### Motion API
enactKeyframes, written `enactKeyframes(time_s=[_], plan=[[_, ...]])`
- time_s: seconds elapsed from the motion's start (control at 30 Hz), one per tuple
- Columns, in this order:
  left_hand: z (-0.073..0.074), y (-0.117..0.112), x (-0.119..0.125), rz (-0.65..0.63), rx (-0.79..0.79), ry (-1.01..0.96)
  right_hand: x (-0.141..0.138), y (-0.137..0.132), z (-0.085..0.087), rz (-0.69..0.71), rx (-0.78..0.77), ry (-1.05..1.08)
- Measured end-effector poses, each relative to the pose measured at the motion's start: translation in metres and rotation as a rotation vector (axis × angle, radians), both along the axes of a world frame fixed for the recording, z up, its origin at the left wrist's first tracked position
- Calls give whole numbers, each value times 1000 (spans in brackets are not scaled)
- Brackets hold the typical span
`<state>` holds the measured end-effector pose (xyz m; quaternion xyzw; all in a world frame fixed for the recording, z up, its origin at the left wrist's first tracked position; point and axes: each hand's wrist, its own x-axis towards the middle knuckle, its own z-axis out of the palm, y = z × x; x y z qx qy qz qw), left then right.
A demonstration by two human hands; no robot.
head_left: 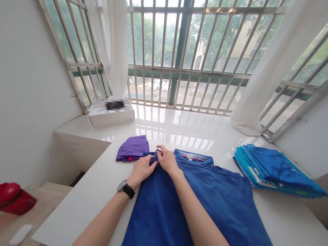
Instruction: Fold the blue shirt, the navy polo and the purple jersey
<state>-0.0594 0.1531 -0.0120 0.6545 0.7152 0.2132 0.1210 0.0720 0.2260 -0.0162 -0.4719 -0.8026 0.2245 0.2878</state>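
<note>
A blue shirt [209, 195] lies spread on the white table, its collar [194, 157] at the far edge with a small white label inside. My left hand [143, 170] pinches the cloth near the shirt's upper left corner; a watch with a black strap is on that wrist. Beside it, my right hand [166, 159] also has its fingers closed on the same edge of the shirt, the forearm crossing over the fabric. Just left of the shirt's corner rests a folded purple garment [133, 148] with a small red patch.
At the right stands a stack of folded blue garments [277, 171]. A white open box [113, 115] with a blurred dark item sits on the sill before the barred window [179, 42]. Lower left, a red container [10, 198] and a white mouse-like object [20, 235] occupy a wooden surface.
</note>
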Motion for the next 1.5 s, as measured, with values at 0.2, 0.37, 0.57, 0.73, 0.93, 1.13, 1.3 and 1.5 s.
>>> enactKeyframes(time_s=[0.2, 0.37, 0.57, 0.73, 0.93, 1.13, 1.3, 1.5], plan=[[-3, -3, 4, -58, 53, 60, 7, -7, -11, 111, -22, -83], [2, -3, -1, -82, 83, 15, 8, -5, -14, 101, -20, -52], [17, -4, -19, 122, 136, 124, 16, -4, -9, 78, 8, 128], [19, -4, -31, 234, 8, 239, 34, 0, 6, 126, -32, 242], [21, -5, -27, 256, -90, 282, 52, 0, 27, 160, -115, 305], [15, -3, -24, 203, -60, 164, 56, -1, 32, 152, -145, 339], [9, 0, -24, 211, 25, 59, 55, -2, 33, 152, -159, 349], [3, 6, -27, 177, 124, -180, 56, -4, 34, 154, -166, 353]])
